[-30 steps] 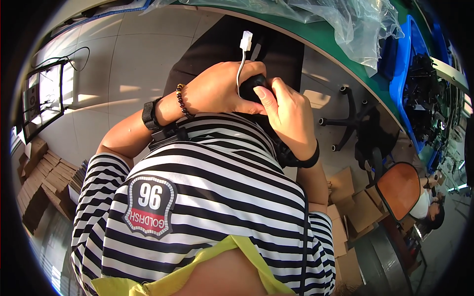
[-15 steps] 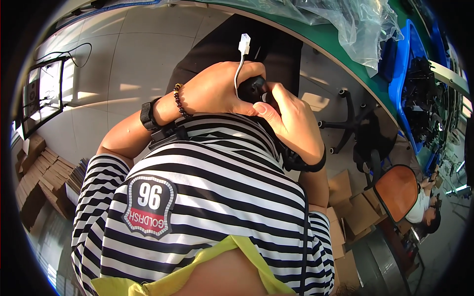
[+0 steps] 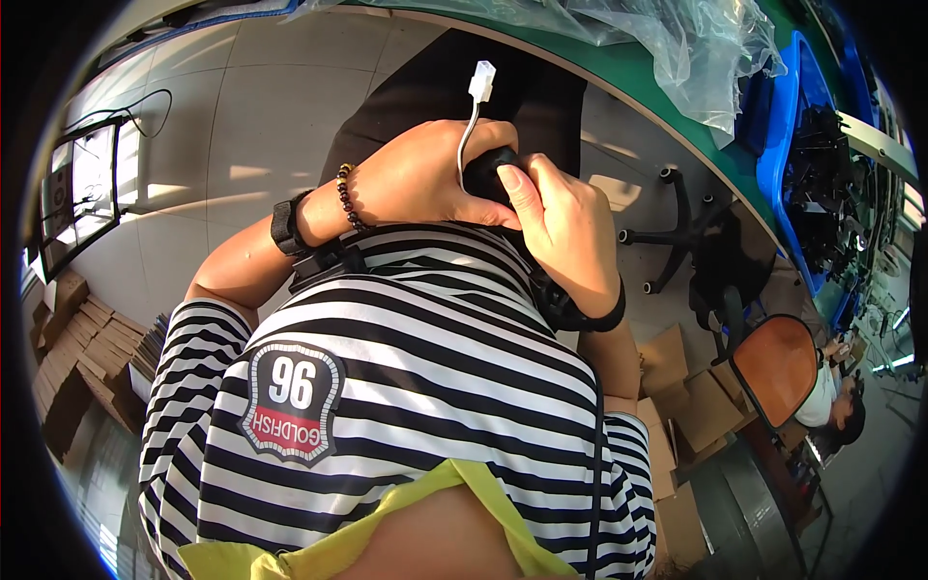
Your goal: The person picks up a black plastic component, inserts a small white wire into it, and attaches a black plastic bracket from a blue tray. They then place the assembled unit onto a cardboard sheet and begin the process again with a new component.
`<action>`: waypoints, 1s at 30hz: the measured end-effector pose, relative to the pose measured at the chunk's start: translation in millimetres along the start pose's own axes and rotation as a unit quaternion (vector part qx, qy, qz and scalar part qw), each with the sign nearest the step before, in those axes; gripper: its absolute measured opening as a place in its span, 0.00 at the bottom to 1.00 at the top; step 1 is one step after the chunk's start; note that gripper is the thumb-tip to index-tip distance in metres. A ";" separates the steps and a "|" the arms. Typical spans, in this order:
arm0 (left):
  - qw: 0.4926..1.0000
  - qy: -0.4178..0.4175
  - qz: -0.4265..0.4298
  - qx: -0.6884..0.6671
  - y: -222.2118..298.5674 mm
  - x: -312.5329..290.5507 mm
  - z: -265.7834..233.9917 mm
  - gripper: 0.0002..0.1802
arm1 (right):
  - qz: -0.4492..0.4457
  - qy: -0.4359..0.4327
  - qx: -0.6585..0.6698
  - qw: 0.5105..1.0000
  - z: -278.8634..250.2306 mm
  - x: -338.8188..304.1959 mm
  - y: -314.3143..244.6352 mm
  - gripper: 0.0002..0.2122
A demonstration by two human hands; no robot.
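Note:
In front of my waist, my left hand (image 3: 440,174) is wrapped round a small rounded black part (image 3: 490,172). From between its thumb and forefinger a thin white cable (image 3: 463,150) rises, ending in a clear white plug connector (image 3: 481,82) that stands free in the air. My right hand (image 3: 568,227) is closed against the same part from the other side. Its thumb presses on top of the black surface, close to the left fingers. Much of the black part is hidden by both hands, so its full shape does not show.
A green-topped bench (image 3: 638,72) curves past the far side, with clear plastic bags (image 3: 691,58) on it. A blue bin (image 3: 788,145) there holds black parts. Right of me are a wheeled chair (image 3: 773,372) and open cardboard boxes (image 3: 701,416); flattened cardboard (image 3: 92,353) is stacked at left.
My right thumb has moved up from beside the left thumb onto the black part, and the right hand has shifted slightly left. My left hand keeps its grip.

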State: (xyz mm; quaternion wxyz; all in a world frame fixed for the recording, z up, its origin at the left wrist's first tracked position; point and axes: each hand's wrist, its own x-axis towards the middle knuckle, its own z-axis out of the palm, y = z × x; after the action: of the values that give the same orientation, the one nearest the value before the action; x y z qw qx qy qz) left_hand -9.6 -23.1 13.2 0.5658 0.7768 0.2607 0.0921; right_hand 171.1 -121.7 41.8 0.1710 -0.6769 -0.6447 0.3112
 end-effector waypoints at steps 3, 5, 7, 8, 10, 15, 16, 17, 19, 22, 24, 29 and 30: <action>1.000 -0.001 0.021 0.010 6.2 -0.8 -2.8 0.30 | -0.032 -0.001 0.050 0.998 -5.1 0.6 2.4 0.16; 0.999 -0.001 0.029 0.015 5.4 -0.3 -3.4 0.30 | -0.048 -0.003 0.075 0.996 -7.6 1.5 6.5 0.16; 0.999 0.016 0.047 0.022 -0.1 1.8 -2.2 0.31 | -0.057 -0.023 0.078 0.995 -8.7 2.5 12.3 0.16; 0.998 0.023 0.056 0.025 -2.1 2.5 -1.5 0.32 | -0.062 -0.033 0.079 0.994 -8.7 3.2 14.0 0.16; 0.998 0.025 0.058 0.024 -4.9 3.0 -1.0 0.32 | -0.041 -0.032 0.057 0.997 -5.5 7.7 9.8 0.17; 1.000 0.004 0.017 0.024 -4.9 7.2 -8.5 0.30 | -0.053 0.001 0.076 0.996 -0.5 10.5 12.6 0.17; 1.000 -0.007 -0.006 0.024 -4.1 7.7 -9.2 0.30 | -0.079 0.015 0.108 0.991 -0.1 9.4 14.6 0.17; 1.000 -0.007 -0.008 0.023 -4.4 8.1 -9.0 0.30 | -0.077 0.013 0.108 0.991 1.2 9.7 15.3 0.17; 1.000 0.006 0.006 0.019 -5.6 9.4 -8.6 0.29 | -0.063 0.015 0.084 0.994 5.3 11.6 15.1 0.16; 0.999 0.011 0.027 0.022 -6.8 10.4 -8.1 0.29 | -0.040 0.008 0.065 0.997 4.8 14.1 14.1 0.16; 0.998 0.010 0.052 0.031 -7.1 10.2 -6.2 0.29 | -0.008 -0.011 0.052 0.999 2.6 13.7 12.9 0.16; 0.997 0.007 0.062 0.034 -13.2 14.4 -7.4 0.32 | -0.055 -0.015 0.130 0.990 -2.2 10.7 20.5 0.15; 0.998 0.009 0.056 0.031 -12.9 13.9 -6.7 0.32 | -0.041 -0.016 0.109 0.993 0.9 11.1 19.2 0.15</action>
State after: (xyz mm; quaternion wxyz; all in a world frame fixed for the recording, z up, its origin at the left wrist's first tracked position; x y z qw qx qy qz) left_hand -4.6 -7.6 1.5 0.5331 0.8065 0.2247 0.1219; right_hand 185.0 -113.1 26.7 0.2462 -0.6222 -0.6368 0.3831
